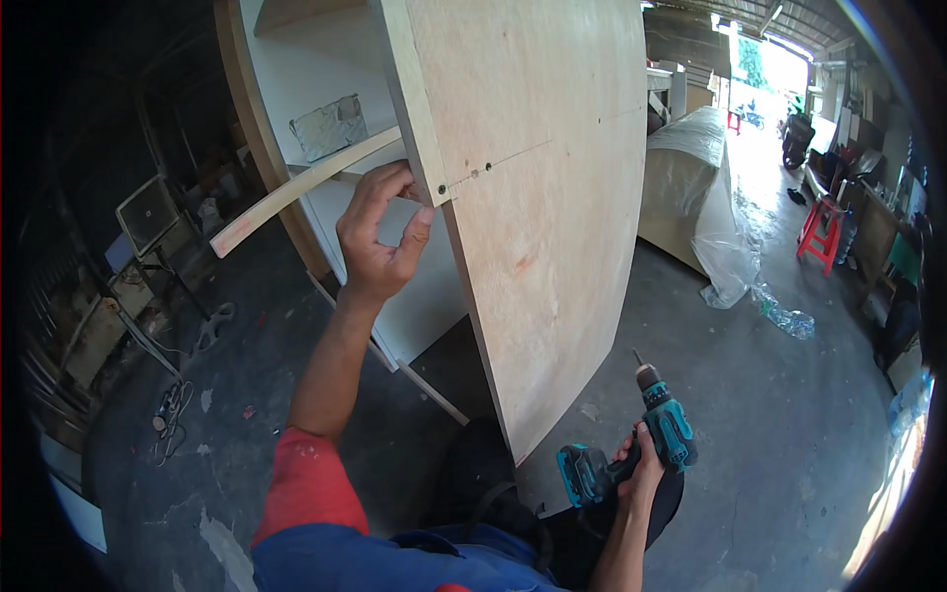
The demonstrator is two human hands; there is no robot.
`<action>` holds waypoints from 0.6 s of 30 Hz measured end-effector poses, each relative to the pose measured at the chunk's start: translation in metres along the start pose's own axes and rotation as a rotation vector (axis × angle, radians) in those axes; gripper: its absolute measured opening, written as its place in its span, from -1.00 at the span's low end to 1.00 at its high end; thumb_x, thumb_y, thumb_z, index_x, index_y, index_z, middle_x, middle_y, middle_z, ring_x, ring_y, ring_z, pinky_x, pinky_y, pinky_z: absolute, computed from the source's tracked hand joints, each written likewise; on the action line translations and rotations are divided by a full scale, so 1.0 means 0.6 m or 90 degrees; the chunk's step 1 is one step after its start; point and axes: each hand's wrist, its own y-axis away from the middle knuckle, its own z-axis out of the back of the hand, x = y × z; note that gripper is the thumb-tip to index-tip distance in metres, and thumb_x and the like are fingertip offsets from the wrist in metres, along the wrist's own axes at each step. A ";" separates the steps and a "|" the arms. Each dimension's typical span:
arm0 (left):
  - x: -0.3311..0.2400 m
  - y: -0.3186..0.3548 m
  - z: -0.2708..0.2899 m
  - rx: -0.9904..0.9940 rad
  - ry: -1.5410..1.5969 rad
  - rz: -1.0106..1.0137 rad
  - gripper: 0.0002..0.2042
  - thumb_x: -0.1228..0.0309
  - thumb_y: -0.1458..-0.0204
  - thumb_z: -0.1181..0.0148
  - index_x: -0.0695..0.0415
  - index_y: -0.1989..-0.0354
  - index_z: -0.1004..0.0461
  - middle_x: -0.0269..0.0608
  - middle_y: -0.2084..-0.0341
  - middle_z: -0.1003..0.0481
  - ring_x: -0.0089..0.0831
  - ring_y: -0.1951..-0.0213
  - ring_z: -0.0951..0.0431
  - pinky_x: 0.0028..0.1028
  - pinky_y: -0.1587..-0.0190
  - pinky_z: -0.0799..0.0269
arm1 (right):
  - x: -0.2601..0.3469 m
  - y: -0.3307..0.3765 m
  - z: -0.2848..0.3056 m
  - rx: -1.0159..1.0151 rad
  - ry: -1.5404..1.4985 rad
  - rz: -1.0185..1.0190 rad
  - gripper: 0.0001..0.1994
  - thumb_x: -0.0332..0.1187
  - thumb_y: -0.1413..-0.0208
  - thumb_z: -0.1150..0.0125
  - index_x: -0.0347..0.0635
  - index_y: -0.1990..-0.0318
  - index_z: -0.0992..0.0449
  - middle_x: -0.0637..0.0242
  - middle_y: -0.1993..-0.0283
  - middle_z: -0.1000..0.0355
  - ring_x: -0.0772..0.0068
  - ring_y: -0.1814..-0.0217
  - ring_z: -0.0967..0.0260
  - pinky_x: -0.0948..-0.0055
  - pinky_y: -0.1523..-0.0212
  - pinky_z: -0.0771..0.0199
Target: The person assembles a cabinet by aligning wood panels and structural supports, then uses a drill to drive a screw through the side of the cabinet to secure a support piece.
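A pale plywood panel [552, 227] stands upright in front of me, its long edge facing my left side. My left hand [380, 232] is closed at that edge, thumb and curled fingers against it; the fingertips are partly hidden. Close to the thumb, a dark screw head [442, 189] sits in the edge strip, and another dark screw head [488, 167] lies along a pencil line. A narrow wooden strip [296, 192] juts out leftward behind the hand. Low on the right, my right hand [641, 469] grips a teal and black cordless drill [671, 424], its bit pointing up, apart from the panel.
Behind the panel rises a white-lined cabinet [340, 227] with a wrapped block [328, 128] on its shelf. Plastic sheeting [725, 242] covers a large piece at right. A red stool [821, 235] stands beyond. A corded tool [163, 419] lies on the left floor.
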 end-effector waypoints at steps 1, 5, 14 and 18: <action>0.000 -0.005 0.007 0.028 0.014 0.004 -0.67 0.44 -0.04 -0.33 0.31 0.03 -0.50 0.02 0.14 -0.57 -0.24 0.21 -0.59 -0.37 0.13 -0.52 | -0.003 -0.001 0.001 -0.028 -0.035 -0.019 -0.72 -0.22 -0.18 -0.32 -0.22 0.12 -0.47 0.39 0.54 -0.33 0.55 0.62 -0.27 0.51 0.57 -0.32; 0.006 -0.027 0.025 0.091 -0.045 -0.007 -0.61 0.34 0.00 -0.41 0.33 0.07 -0.51 0.00 0.20 -0.58 -0.29 0.24 -0.59 -0.38 0.21 -0.53 | 0.006 -0.001 0.001 -0.040 -0.059 -0.030 -0.74 -0.19 -0.21 -0.27 -0.21 0.18 -0.47 0.41 0.55 -0.32 0.57 0.62 -0.26 0.53 0.59 -0.32; 0.010 -0.024 0.022 0.085 -0.138 -0.083 -0.73 0.35 -0.08 -0.32 0.29 0.16 -0.52 -0.07 0.37 -0.56 -0.16 0.38 -0.59 -0.34 0.34 -0.50 | -0.006 -0.004 0.007 -0.038 -0.018 -0.046 -0.75 -0.21 -0.21 -0.27 -0.22 0.18 -0.47 0.40 0.56 -0.34 0.57 0.63 -0.29 0.54 0.60 -0.36; 0.008 -0.027 0.028 0.103 -0.195 -0.116 -0.78 0.45 -0.08 -0.29 0.29 0.15 -0.50 -0.04 0.36 -0.56 -0.13 0.36 -0.60 -0.32 0.32 -0.51 | -0.006 -0.004 0.008 -0.048 -0.013 -0.039 -0.75 -0.21 -0.20 -0.27 -0.22 0.18 -0.48 0.40 0.56 -0.35 0.58 0.63 -0.29 0.54 0.60 -0.36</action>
